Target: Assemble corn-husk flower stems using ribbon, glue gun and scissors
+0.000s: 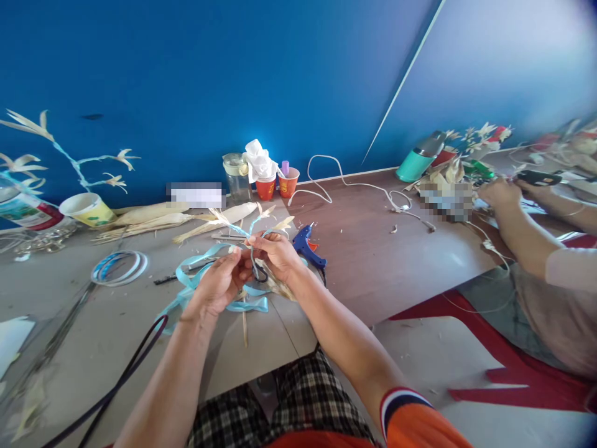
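My left hand (219,285) and my right hand (276,254) meet over the table, both with fingers pinched on a thin stem wrapped in light blue ribbon (254,225) that carries pale husk petals at its top. Loose loops of the same light blue ribbon (200,261) trail below and to the left of the hands. A blue glue gun (305,244) lies just right of my right hand. Dark scissors handles (260,274) show between the two hands.
Corn husks (153,216), a ribbon roll (119,267), a yellow cup (88,209), a jar (236,177) and two red cups (277,184) sit at the back. A white cable (364,185) crosses the brown table. Another person's arms (522,230) work at the right.
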